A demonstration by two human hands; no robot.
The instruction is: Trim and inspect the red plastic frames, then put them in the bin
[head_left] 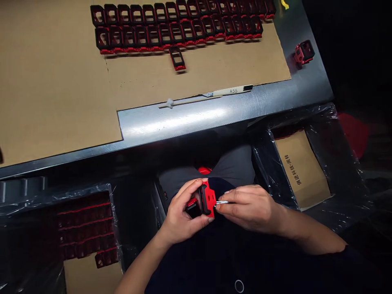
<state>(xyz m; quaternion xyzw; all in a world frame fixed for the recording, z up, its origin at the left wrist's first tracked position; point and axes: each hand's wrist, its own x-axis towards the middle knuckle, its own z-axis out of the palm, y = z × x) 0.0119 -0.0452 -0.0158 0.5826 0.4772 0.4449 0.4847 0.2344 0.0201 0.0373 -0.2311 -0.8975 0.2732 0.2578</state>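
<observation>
Cardboard sheeting (61, 81) covers most of a steel table (183, 122) here, and 2 long rows of black-and-red plastic frames (177, 34) sit along its far side, with 1 loose frame (177, 58) just below them. Near the cardboard's edge there's a white-handled tool marked A55 (232, 91), next to a thin stick with a white fluffy tip (170, 103). A boxy red-and-black part (304, 52) sits off on the bare steel to the right.

From the head cam, the action is down over the person's lap, below the table edge. The left hand (183, 216) is wrapped firmly around a red-and-black plastic housing (208, 200), and the right hand (248, 208) pinches a thin metal pin (222, 202) right up against it. Plastic-lined bins of red parts (85, 228) sit to the left, and a cardboard box with Chinese print (301, 169) sits to the right.

Main risk, imo: the pin could slip off the housing and jab the left hand's fingers if pushed at a bad angle. Too much force could also crack the plastic, and sweaty fingers could drop the part.
</observation>
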